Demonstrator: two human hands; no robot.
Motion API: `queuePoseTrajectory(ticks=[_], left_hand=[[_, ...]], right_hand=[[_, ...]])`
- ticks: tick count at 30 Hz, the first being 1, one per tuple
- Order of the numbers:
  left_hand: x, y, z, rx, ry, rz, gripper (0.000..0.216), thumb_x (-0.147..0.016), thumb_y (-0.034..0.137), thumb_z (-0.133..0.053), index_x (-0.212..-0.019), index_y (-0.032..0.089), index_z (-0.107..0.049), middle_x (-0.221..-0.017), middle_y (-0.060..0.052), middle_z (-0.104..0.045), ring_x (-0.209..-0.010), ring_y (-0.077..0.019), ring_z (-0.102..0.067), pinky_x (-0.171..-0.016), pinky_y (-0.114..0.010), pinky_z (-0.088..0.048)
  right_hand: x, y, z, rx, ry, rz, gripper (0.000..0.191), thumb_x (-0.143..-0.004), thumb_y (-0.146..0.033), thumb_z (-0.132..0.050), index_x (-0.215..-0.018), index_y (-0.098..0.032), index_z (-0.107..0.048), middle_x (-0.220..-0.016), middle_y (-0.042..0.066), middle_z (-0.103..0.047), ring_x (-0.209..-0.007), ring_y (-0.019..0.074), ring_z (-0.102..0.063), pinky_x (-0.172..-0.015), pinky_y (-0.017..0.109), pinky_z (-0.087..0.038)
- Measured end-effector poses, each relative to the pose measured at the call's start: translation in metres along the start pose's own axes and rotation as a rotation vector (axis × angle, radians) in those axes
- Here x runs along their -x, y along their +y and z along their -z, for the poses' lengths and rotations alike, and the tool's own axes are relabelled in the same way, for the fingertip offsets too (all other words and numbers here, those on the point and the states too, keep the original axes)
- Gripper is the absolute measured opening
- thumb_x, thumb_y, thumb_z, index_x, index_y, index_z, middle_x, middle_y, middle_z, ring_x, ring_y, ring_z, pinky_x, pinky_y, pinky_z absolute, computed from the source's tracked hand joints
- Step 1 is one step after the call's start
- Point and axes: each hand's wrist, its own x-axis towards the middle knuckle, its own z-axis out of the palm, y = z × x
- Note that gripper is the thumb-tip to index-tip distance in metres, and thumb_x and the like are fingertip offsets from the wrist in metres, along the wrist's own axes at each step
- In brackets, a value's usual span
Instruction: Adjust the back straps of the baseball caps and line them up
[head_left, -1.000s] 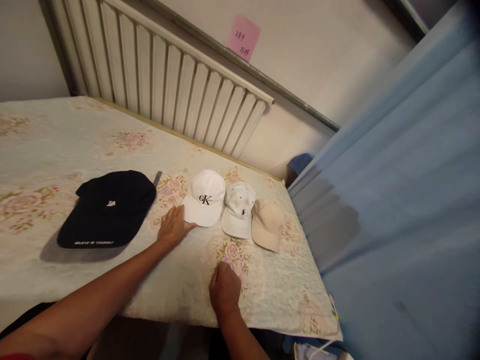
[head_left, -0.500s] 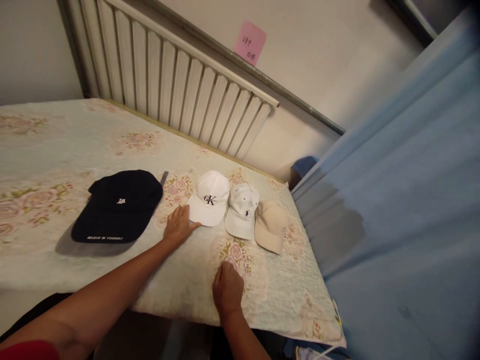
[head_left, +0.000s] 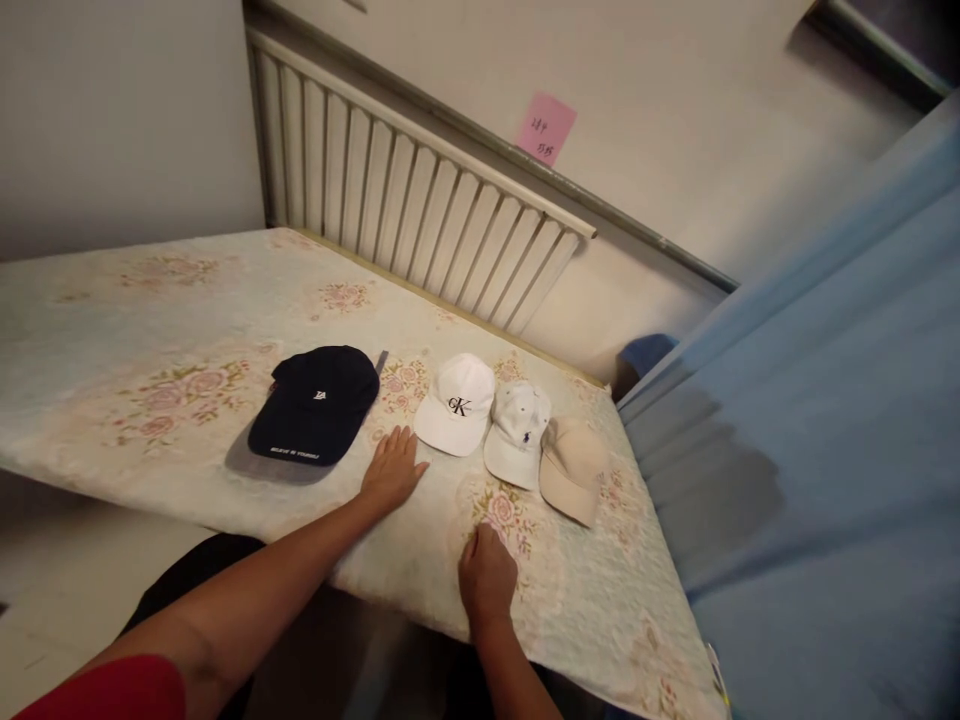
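Several caps lie in a row on a bed with a floral quilt [head_left: 150, 330]. A navy cap [head_left: 315, 405] is at the left, then a white cap with a black logo [head_left: 457, 405], a pale cap [head_left: 516, 435] and a beige cap [head_left: 571, 470]. My left hand [head_left: 391, 472] lies flat and open on the quilt between the navy cap and the white logo cap, fingertips near the white cap's brim. My right hand [head_left: 487, 575] rests on the quilt nearer the front edge, fingers curled down on a flower pattern, holding nothing visible.
A white radiator [head_left: 420, 215] runs along the wall behind the bed, with a pink sticky note [head_left: 545, 128] above it. A blue curtain [head_left: 825, 420] hangs close on the right. The bed's front edge is just below my wrists.
The view has pulled back and shifted, so caps and hands sit further right and smaller. Both hands stay resting on the quilt in the same places beside the caps.
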Motion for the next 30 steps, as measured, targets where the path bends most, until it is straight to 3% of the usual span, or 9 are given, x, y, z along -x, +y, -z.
queuePoseTrajectory(ticks=[15, 30], left_hand=[[0.076, -0.029, 0.032, -0.059, 0.005, -0.128, 0.048, -0.091, 0.031, -0.039, -0.136, 0.017, -0.049, -0.147, -0.012, -0.043, -0.14, -0.0279, -0.03, -0.113, -0.047, -0.021], [0.11, -0.034, 0.041, -0.083, 0.064, -0.118, 0.045, -0.09, 0.027, -0.04, -0.133, 0.02, -0.053, -0.145, -0.01, -0.046, -0.138, -0.0287, -0.033, -0.111, -0.048, -0.025]], right_hand=[[0.003, -0.001, 0.001, 0.049, 0.033, 0.009, 0.018, -0.093, -0.022, -0.039, -0.085, -0.02, -0.055, -0.075, 0.003, -0.066, -0.066, 0.016, -0.063, -0.056, 0.027, -0.028], [0.004, 0.002, -0.002, 0.023, 0.063, 0.012, 0.018, -0.092, -0.023, -0.041, -0.084, -0.019, -0.056, -0.074, 0.004, -0.067, -0.067, 0.0157, -0.062, -0.057, 0.027, -0.027]])
